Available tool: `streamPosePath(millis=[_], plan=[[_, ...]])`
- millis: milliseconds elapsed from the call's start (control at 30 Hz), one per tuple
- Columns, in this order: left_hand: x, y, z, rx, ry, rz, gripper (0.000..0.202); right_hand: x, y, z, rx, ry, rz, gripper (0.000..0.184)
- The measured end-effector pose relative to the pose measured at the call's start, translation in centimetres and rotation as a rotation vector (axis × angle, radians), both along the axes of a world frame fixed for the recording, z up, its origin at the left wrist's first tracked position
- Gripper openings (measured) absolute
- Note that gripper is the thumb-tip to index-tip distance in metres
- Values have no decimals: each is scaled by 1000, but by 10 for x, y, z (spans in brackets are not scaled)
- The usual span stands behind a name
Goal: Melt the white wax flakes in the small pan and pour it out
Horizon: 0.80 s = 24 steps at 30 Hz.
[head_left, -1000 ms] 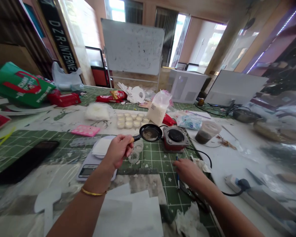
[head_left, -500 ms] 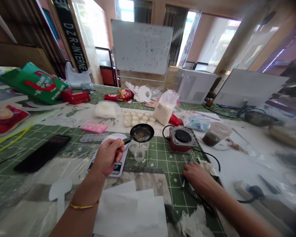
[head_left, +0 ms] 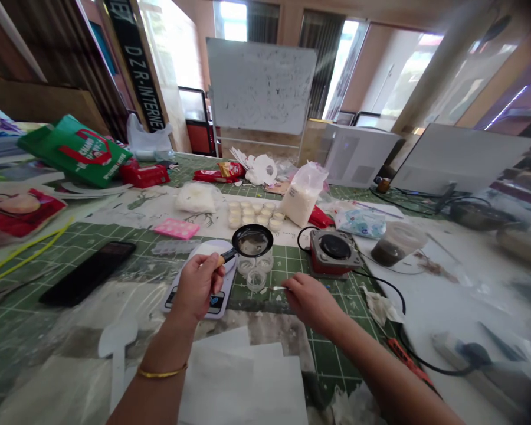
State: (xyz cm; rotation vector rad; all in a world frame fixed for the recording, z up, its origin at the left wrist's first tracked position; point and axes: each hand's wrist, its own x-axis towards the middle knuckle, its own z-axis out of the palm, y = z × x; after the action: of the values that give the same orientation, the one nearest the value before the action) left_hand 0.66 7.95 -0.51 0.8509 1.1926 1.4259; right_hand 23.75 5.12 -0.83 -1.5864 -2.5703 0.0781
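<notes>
My left hand (head_left: pixel 199 286) is closed round the wooden handle of a small black frying pan (head_left: pixel 253 241), raised over several small clear cups (head_left: pixel 256 280). Clear liquid seems to lie in the pan. Behind that hand a white digital scale (head_left: pixel 223 295) rests on the mat. Just right of the cups, my right hand (head_left: pixel 307 298) pinches a thin stick with a whitish tip (head_left: pixel 279 288), which points left toward the nearest cup. Its exact kind is too small to tell. Past the pan stand several small cups filled with cream-coloured wax-like material (head_left: pixel 261 219).
A small hot plate (head_left: pixel 335 251) with a black cable sits right of centre. White paper sheets (head_left: pixel 248 383) lie in front, a white spatula (head_left: pixel 118 345) and a phone (head_left: pixel 88 273) at left. A bag of white granules (head_left: pixel 301 195) and a tilted plastic cup (head_left: pixel 398 243) stand farther back.
My right hand has come up and left from the mat near the crumpled tissue, now with a thin stick in its fingers. The left hand still holds the pan, hardly moved.
</notes>
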Motion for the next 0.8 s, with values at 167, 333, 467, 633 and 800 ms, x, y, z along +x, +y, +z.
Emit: streamPosePath(millis=[167, 333, 467, 633, 800], plan=[[-1, 2, -3, 10, -9, 37, 27, -50, 15, -15, 13, -41, 31, 20], [-2, 6, -5, 29, -34, 105, 28, -63, 26, -28, 14, -86, 21, 19], [-3, 7, -7, 23, -38, 102, 28, -52, 34, -33, 24, -83, -22, 17], [2, 6, -12, 6, -55, 69, 28, -27, 45, -34, 44, -24, -120, 17], [13, 5, -20, -25, -86, 3, 27, -3, 41, -23, 82, 186, -129, 20]])
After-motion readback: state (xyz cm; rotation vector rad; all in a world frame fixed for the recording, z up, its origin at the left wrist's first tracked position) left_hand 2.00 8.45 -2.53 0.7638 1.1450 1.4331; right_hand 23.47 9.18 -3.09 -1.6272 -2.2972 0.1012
